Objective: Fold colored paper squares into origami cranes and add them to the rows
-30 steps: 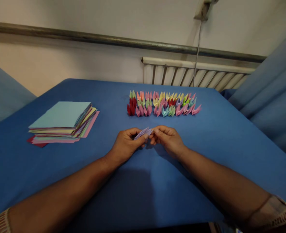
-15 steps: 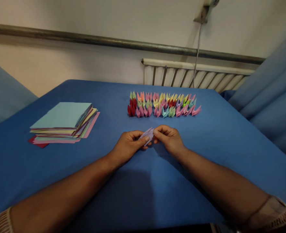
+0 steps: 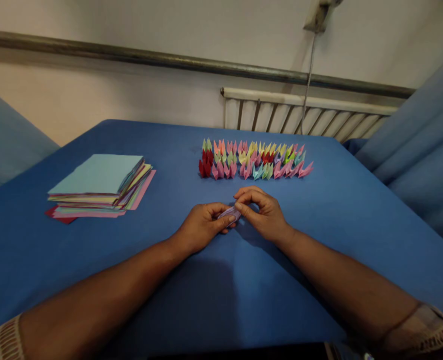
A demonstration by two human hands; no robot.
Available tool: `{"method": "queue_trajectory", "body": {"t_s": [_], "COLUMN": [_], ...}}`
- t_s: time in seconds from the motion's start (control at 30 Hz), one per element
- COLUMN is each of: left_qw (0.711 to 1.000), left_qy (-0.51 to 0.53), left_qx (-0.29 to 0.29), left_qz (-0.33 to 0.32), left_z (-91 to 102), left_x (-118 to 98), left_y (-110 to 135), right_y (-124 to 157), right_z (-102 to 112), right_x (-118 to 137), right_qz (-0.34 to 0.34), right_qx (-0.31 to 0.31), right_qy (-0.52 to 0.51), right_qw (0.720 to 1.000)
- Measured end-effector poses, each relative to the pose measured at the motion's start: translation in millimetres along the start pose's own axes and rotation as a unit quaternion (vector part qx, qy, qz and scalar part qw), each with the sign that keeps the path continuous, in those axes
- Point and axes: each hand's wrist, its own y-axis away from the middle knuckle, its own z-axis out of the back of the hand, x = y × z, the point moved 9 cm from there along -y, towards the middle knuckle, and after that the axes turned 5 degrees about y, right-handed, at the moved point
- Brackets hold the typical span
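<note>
So the little lilac folded paper [image 3: 229, 214] sits pretty much dead centre of the frame, just off the blue table [image 3: 191, 300], pinched from both sides. The left hand [image 3: 202, 227] comes in from the lower left and has its fingers curled in, thumb and fingertips closed on the left end of the paper. The right hand [image 3: 264, 215] comes in from the lower right and is arched over the other end, fingers bent down and tight together on the paper's top edge. Both hands are closed narrow around it, and most of the paper is hidden by fingers, so I can't tell the exact shape of the fold.

Just above the hands, a bit right of centre, there's a whole bunch of small folded pieces [image 3: 253, 161] lined up in tight rows: red, pink, yellow, green, light blue, all standing up on the cloth. They're near the hands but not touching them.

Over on the left of the frame, well apart from the hands, is a stack of coloured sheets [image 3: 101, 187], slightly fanned out, with a pale blue sheet on top and a dark red one poking out at the bottom.

Behind the table at the upper right is a white radiator [image 3: 307, 117], with a metal pipe [image 3: 149, 57] running across the wall and a blue curtain [image 3: 427, 145] at the right edge.
</note>
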Motion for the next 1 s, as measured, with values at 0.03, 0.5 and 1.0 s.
{"method": "queue_trajectory", "body": {"t_s": [0.03,0.5,1.0], "left_qw": [1.0,0.995,0.993], "left_qy": [-0.008,-0.091,-0.089], "left_qx": [0.006,0.02,0.059], "left_qz": [-0.003,-0.045,-0.049], "left_z": [-1.3,-2.7,-12.5], "left_x": [0,-10,-11], "left_y": [0,4,7], "right_y": [0,3,4], "right_z": [-1,-9,-11], "right_x": [-1,-4,1], "right_qz": [-0.005,-0.034,-0.018], "right_qx": [0.005,0.043,0.067], "right_qy": [0.0,-0.067,-0.059], "right_qw": [1.0,0.996,0.996]}}
